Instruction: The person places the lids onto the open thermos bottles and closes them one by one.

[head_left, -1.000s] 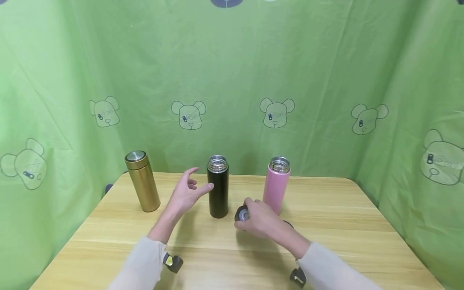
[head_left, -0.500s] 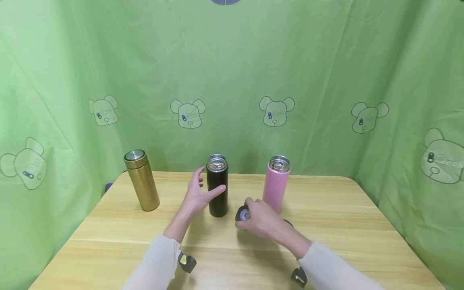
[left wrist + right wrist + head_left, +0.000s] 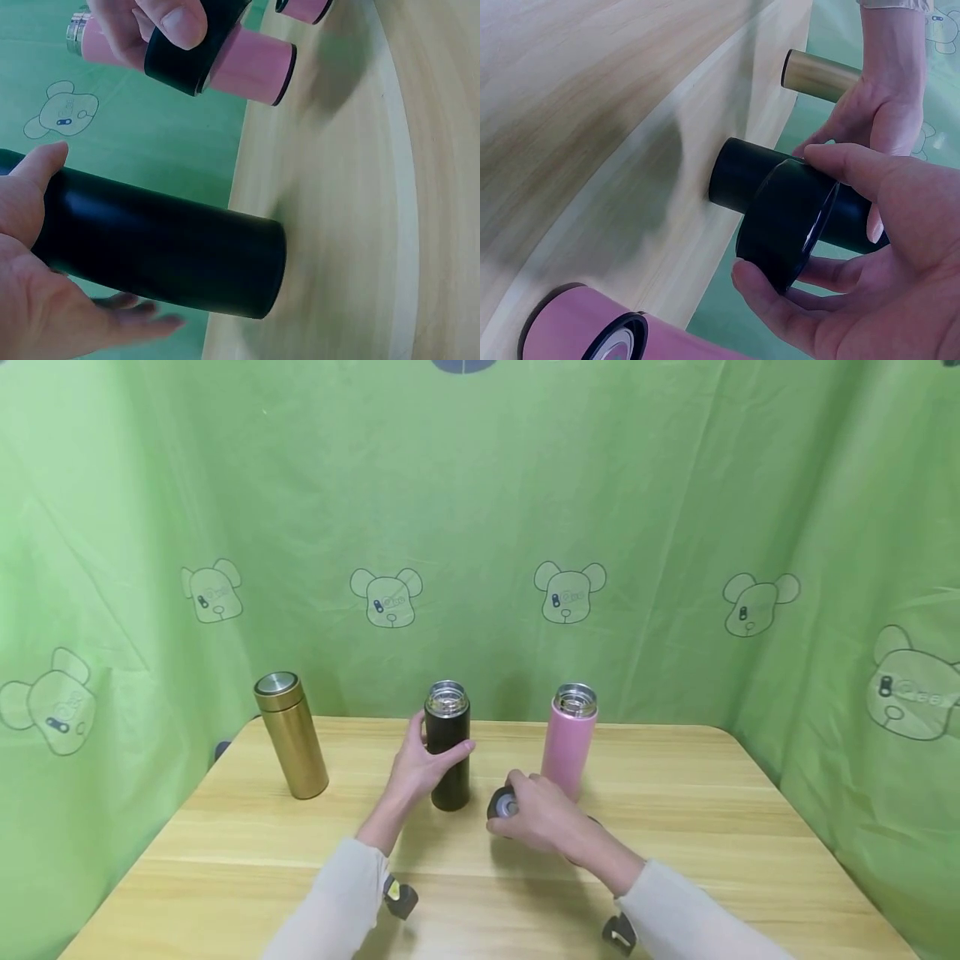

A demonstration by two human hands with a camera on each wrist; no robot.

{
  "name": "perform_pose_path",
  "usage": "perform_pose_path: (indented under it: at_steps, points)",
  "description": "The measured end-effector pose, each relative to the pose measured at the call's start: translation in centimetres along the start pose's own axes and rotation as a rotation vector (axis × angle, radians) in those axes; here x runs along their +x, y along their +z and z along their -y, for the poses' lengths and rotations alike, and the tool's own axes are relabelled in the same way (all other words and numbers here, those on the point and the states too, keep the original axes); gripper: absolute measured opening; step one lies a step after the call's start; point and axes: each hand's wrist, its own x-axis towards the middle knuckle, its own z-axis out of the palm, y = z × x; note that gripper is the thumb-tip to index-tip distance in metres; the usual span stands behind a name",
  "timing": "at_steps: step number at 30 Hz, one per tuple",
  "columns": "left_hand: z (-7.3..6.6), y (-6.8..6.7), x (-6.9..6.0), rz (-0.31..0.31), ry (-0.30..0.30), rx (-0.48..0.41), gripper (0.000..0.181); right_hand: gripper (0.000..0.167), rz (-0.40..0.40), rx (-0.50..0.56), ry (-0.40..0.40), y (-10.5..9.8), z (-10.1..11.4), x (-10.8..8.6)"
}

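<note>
Black and upright, the bottle [image 3: 444, 735] is standing near the middle of the table [image 3: 705, 827], its long axis vertical and its steel neck [image 3: 447, 702] facing up uncapped. The left hand [image 3: 420, 768] is spanning it from the bottle's left side, the thumb lying across the front and the fingers sitting behind. That grip is looking wide, thumb and fingers lying fairly straight rather than curling round; how firmly they are touching, I cannot tell. The right hand [image 3: 546, 814] is holding the black lid [image 3: 502, 804] narrowly, pinching its edge between thumb and fingers, with the lid's grey inner face showing.

Position of lid against neck is seeming the relation that matters most: the lid is hanging to the right of the bottle and nearer the person, below the neck and beside the lower body, sitting at a tilt, so its axis is not matching the bottle's. The left hand is lying nearer the bottle; the right is keeping clear of it. Just beyond the right hand, the pink bottle [image 3: 568, 745] is standing uncapped, with the pink lid [image 3: 304, 9] resting near it. Farther left, the gold bottle [image 3: 295, 739] is standing capped.
</note>
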Motion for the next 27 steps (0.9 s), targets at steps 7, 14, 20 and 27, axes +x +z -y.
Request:
perform_pose_path:
  at_steps: [7, 14, 20, 27]
  points:
    - [0.71, 0.21, 0.17, -0.01, 0.03, 0.04, 0.071, 0.064, -0.011, -0.005, -0.034, 0.21, -0.17, 0.14]
    - [0.9, 0.37, 0.24, -0.038, 0.068, 0.077, 0.07, 0.064, -0.012, 0.013, -0.021, 0.14, -0.04, 0.26]
    - [0.92, 0.25, 0.37, -0.041, 0.073, 0.099, 0.071, 0.065, 0.0, 0.012, -0.02, 0.13, 0.03, 0.31]
    - [0.92, -0.17, 0.12, -0.018, 0.067, 0.113, 0.073, 0.071, 0.003, 0.031, -0.001, 0.11, -0.21, 0.37]
